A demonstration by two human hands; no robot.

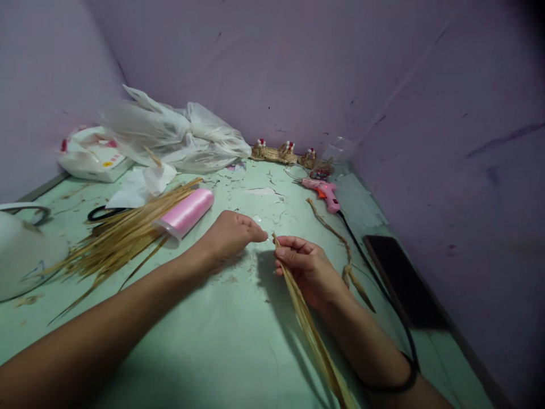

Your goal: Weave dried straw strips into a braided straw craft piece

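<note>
My right hand [304,264] pinches the top end of a bundle of long dried straw-coloured strips [309,324], which runs down toward the bottom edge of the view. Just left of that end is my left hand [234,233], its thumb and fingers pressed together; whatever they hold is too small to make out. A spool of pink ribbon or thread [187,213] lies behind my left forearm, against a heap of similar dried strips [123,233]. To the right of my right hand rests a twisted dried strand [332,227].
Pink glue gun [323,193] with a black cord stands at the back right, near a dark phone [404,281]. White plastic bags [183,136], a white box [102,162] and braided pieces with red and white beads [276,153] line the wall. A white rounded object [29,255] is at left.
</note>
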